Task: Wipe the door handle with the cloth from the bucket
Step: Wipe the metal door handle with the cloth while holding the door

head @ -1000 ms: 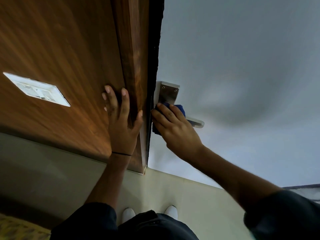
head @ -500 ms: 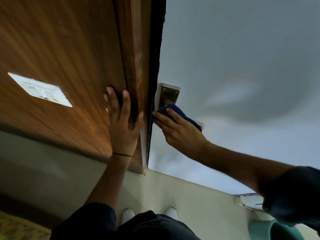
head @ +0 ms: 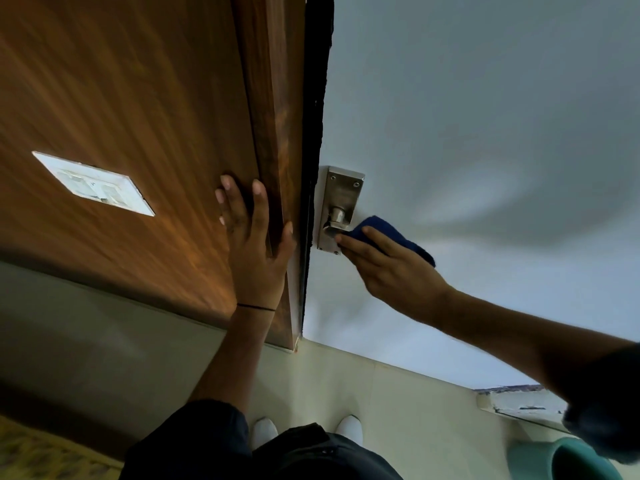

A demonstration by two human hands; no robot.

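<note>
A steel door handle point(head: 337, 211) with a rectangular back plate is mounted on the pale grey door point(head: 485, 150). My right hand point(head: 391, 268) grips a dark blue cloth point(head: 391, 235) wrapped over the lever, to the right of the plate; the lever itself is hidden under the cloth. My left hand point(head: 254, 247) lies flat with fingers spread against the brown wooden frame point(head: 270, 116), just left of the door's edge. A teal bucket point(head: 568, 460) shows at the bottom right corner, partly covered by my right sleeve.
A white switch plate point(head: 93, 183) is set in the wooden panel point(head: 121, 98) at left. Pale floor tiles point(head: 398, 410) lie below, with my white shoes point(head: 265, 433) near the door's foot. A low ledge point(head: 519, 401) runs at the right, above the bucket.
My right hand has slid the cloth rightwards along the lever, away from the back plate, which now shows fully. My left hand has stayed on the frame.
</note>
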